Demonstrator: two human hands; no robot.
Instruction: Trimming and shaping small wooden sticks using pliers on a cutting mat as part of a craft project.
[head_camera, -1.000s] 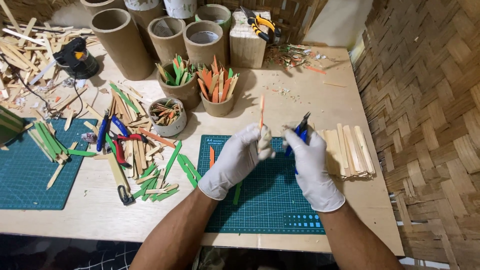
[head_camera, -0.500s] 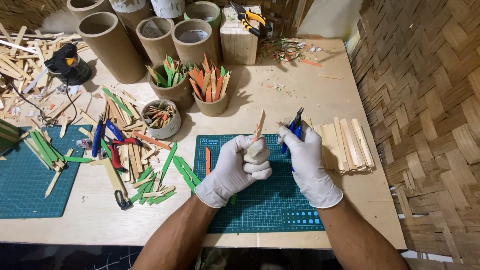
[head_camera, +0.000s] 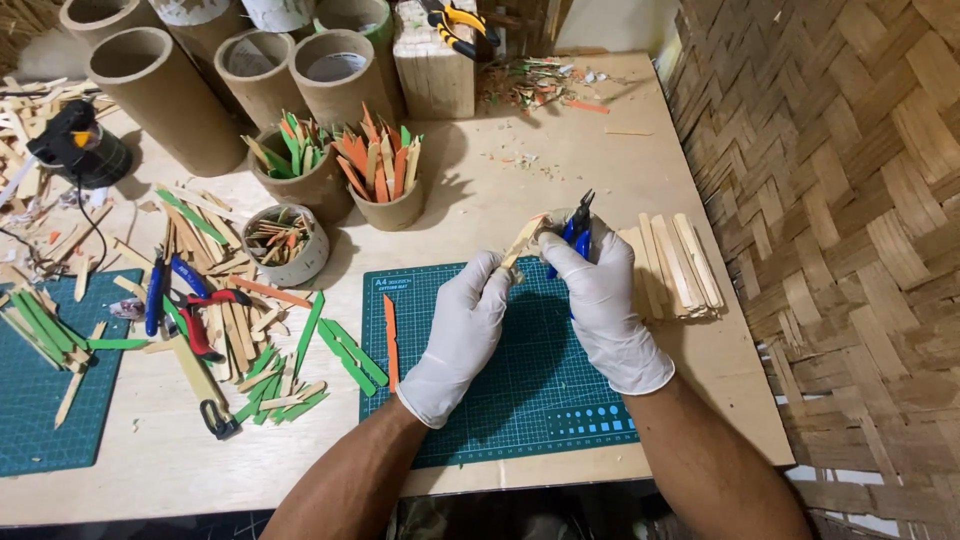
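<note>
My left hand (head_camera: 468, 325) pinches a plain wooden stick (head_camera: 524, 240); my right hand (head_camera: 600, 290) grips blue-handled cutters (head_camera: 576, 225), seemingly at its tip; the stick now leans further right than before.

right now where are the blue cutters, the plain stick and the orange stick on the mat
blue cutters (head_camera: 578, 225), head view, blades
plain stick (head_camera: 522, 240), head view, middle
orange stick (head_camera: 391, 340), head view, mid-length
</note>
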